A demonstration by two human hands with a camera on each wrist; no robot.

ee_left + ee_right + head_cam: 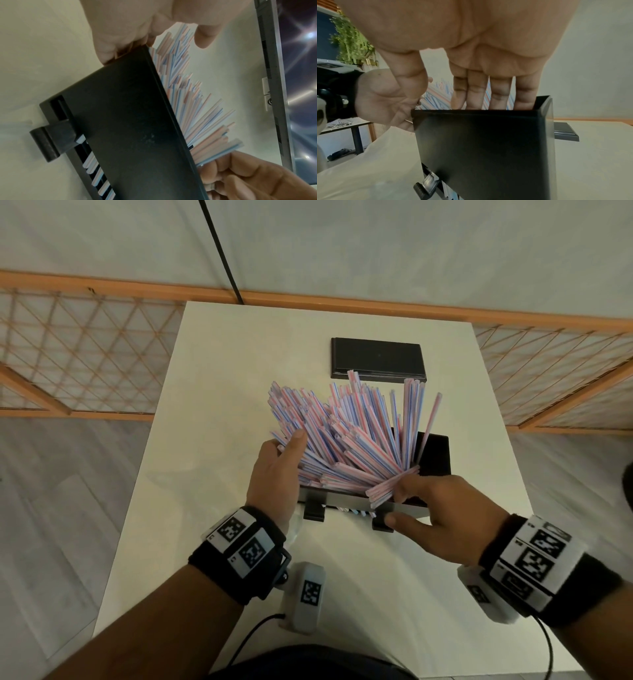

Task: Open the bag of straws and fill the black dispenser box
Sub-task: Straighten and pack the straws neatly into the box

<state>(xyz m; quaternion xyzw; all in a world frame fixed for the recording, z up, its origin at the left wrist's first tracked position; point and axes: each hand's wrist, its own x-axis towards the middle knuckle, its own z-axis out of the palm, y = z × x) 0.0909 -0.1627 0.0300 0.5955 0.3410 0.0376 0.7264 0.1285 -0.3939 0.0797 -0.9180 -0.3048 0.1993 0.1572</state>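
The black dispenser box [435, 453] stands in the middle of the white table, its top open. A messy fan of pink-and-blue striped straws [349, 433] sticks out of it, leaning left and back. My left hand [286, 441] lies against the left side of the pile, thumb on top and fingers fairly straight. My right hand [400, 501] reaches into the box's right end with straight fingers [500, 92] against the straw ends, thumb on the front wall. In the left wrist view several straws [96, 162] show in the box's [128, 115] lower front slot.
The box's flat black lid [378, 358] lies farther back on the table [222, 371]. Clear plastic, seemingly the bag [297, 529], lies under my left wrist. A wooden lattice railing [85, 354] runs behind the table and a black cable [222, 254] hangs at the back.
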